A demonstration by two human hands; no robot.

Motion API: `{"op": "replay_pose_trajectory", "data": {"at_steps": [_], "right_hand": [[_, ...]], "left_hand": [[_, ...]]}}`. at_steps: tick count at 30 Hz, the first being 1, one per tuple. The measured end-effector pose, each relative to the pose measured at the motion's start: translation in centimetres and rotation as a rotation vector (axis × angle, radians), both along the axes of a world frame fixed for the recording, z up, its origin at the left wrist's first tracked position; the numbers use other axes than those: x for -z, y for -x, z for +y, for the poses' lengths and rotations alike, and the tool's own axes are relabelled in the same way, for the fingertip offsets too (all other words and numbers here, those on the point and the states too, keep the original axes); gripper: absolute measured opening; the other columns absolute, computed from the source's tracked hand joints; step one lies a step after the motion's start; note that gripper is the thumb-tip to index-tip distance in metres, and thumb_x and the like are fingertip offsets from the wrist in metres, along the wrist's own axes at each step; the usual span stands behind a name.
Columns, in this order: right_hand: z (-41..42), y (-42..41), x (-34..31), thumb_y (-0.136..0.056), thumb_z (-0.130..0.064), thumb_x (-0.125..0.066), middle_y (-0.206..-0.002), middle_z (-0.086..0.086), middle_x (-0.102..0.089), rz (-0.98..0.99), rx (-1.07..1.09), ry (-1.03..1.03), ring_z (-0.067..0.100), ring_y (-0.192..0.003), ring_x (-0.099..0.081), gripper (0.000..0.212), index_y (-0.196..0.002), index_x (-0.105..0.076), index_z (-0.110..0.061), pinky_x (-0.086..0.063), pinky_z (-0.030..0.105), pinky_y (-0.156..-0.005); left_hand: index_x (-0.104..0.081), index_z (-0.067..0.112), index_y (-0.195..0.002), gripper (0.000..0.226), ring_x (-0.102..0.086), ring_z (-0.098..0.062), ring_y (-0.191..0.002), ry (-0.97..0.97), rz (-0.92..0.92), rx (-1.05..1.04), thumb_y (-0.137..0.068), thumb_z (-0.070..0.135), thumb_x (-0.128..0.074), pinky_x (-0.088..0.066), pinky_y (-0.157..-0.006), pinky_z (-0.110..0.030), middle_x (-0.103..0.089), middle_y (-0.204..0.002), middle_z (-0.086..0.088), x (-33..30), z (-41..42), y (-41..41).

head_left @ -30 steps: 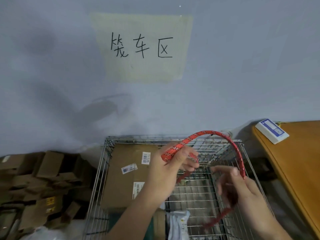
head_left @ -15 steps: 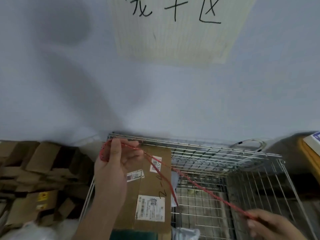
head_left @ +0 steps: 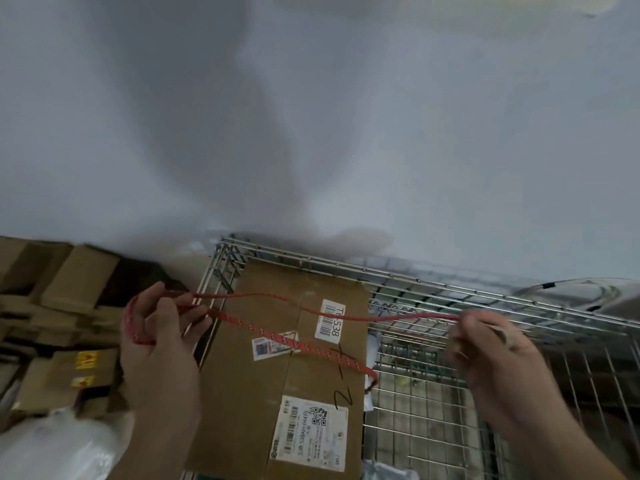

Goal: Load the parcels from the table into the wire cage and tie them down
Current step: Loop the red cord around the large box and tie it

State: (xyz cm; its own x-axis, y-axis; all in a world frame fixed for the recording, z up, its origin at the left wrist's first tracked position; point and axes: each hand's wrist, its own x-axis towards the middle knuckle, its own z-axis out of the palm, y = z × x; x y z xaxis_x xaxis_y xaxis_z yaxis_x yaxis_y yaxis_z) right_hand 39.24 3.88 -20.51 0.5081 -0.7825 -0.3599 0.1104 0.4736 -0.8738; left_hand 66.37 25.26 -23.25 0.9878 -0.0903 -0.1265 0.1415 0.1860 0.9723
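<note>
We see red rope [head_left: 277, 336] w/ white flecks, looped round left grip [head_left: 157, 336], pinched by right grip [head_left: 485, 344], stretched over cardboard parcel [head_left: 277, 393] in wire cage [head_left: 450, 375], left side; right side open.

Dim, soft wall shadows, motion-blurred, wide-angle warped.

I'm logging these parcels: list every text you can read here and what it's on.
"538", after a partly hidden "T": white barcode label on the cardboard box.
"2", handwritten below a stroke: same box.
Lower white label: QR code, print too small.
Small sticker: blurred.
Yellow marks on left cartons: unreadable.
</note>
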Motion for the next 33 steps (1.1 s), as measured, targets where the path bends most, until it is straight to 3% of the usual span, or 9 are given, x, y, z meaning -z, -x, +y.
{"op": "replay_pose_trajectory", "data": {"at_steps": [4, 6, 10, 12, 17, 21, 27, 31, 33], "right_hand": [[0.5, -6.2, 1.5, -0.083, -0.008, -0.073, -0.115, -0.010, -0.074, 0.275, -0.327, 0.203, 0.009, -0.104, -0.071, 0.037, -0.115, -0.068, -0.026, -0.060, 0.026, -0.079], [0.5, -8.8, 2.6, -0.095, -0.011, -0.064, -0.106, -0.013, -0.076, 0.463, -0.438, 0.472, 0.004, -0.098, -0.071, 0.024, -0.114, -0.067, -0.026, -0.057, 0.024, -0.081], [0.1, -12.3, 5.5, -0.103, -0.018, -0.049, -0.090, -0.009, -0.065, 0.718, -0.564, 0.882, 0.010, -0.083, -0.061, 0.019, -0.101, -0.068, -0.017, -0.043, 0.023, -0.068], [-0.1, -13.3, 7.2, -0.104, -0.019, -0.045, -0.092, -0.003, -0.063, 0.797, -0.594, 0.850, 0.015, -0.086, -0.060, 0.022, -0.093, -0.063, -0.013, -0.045, 0.026, -0.066], [-0.4, -14.7, 10.4, -0.105, -0.024, -0.045, -0.075, -0.007, -0.058, 0.832, -0.515, 0.757, -0.002, -0.063, -0.053, 0.020, -0.088, -0.054, -0.018, -0.039, 0.005, -0.049], [-0.5, -15.5, 11.9, -0.101, -0.030, -0.054, -0.081, -0.005, -0.061, 0.882, -0.318, 0.717, 0.000, -0.066, -0.055, 0.013, -0.099, -0.060, -0.018, -0.036, 0.013, -0.051], [-0.9, -17.1, 12.7, -0.099, -0.025, -0.056, -0.061, 0.002, -0.065, 0.913, 0.000, 0.617, 0.013, -0.049, -0.055, 0.032, -0.073, -0.071, -0.013, -0.036, 0.022, -0.047], [-0.6, -18.0, 12.7, -0.100, -0.028, -0.055, -0.061, -0.002, -0.063, 0.937, 0.047, 0.596, 0.010, -0.051, -0.055, 0.033, -0.074, -0.070, -0.015, -0.032, 0.022, -0.045], [-0.3, -18.0, 12.8, -0.103, -0.026, -0.050, -0.066, -0.001, -0.061, 0.871, 0.006, 0.630, 0.014, -0.056, -0.055, 0.032, -0.078, -0.067, -0.015, -0.036, 0.025, -0.048]], "left_hand": [[-0.061, 0.041, -0.119, 0.023, -0.073, -0.015, -0.097, -0.085, 0.002, -0.004, -0.103, 0.025, -0.055, -0.062, -0.085, -0.036, -0.075, -0.103, 0.005, 1.8, 0.1, 1.2], [-0.058, 0.042, -0.126, 0.028, -0.073, -0.015, -0.102, -0.110, 0.016, 0.000, -0.102, 0.027, -0.057, -0.059, -0.087, -0.037, -0.076, -0.106, 0.006, 2.5, 0.0, 1.7], [-0.058, 0.053, -0.119, 0.024, -0.074, -0.010, -0.100, -0.157, 0.014, 0.099, -0.096, 0.044, -0.057, -0.060, -0.077, -0.019, -0.075, -0.109, 0.008, 2.8, -0.7, 2.6], [-0.060, 0.051, -0.112, 0.020, -0.073, -0.007, -0.100, -0.207, 0.006, 0.192, -0.092, 0.049, -0.055, -0.059, -0.078, -0.023, -0.072, -0.110, 0.011, 3.0, -1.4, 3.0], [-0.064, 0.042, -0.102, 0.022, -0.064, 0.010, -0.084, -0.443, -0.046, 0.453, -0.092, 0.053, -0.048, -0.052, -0.066, -0.014, -0.067, -0.097, 0.026, 3.7, -3.6, 3.5], [-0.068, 0.030, -0.102, 0.019, -0.063, 0.006, -0.086, -0.526, -0.076, 0.561, -0.099, 0.040, -0.052, -0.048, -0.067, -0.005, -0.068, -0.093, 0.012, 4.3, -5.9, 3.5], [-0.068, 0.028, -0.097, 0.018, -0.057, 0.000, -0.054, -0.493, -0.021, 0.651, -0.100, 0.038, -0.054, -0.043, -0.047, -0.014, -0.062, -0.071, 0.009, 5.9, -8.1, 4.2], [-0.066, 0.034, -0.097, 0.013, -0.062, 0.007, -0.084, -0.553, -0.055, 0.703, -0.101, 0.037, -0.054, -0.045, -0.067, -0.005, -0.066, -0.095, 0.011, 7.4, -9.0, 4.6], [-0.067, 0.032, -0.098, 0.016, -0.064, 0.001, -0.088, -0.555, -0.041, 0.716, -0.102, 0.036, -0.052, -0.050, -0.076, -0.014, -0.068, -0.099, 0.006, 8.0, -9.2, 4.3]]}}
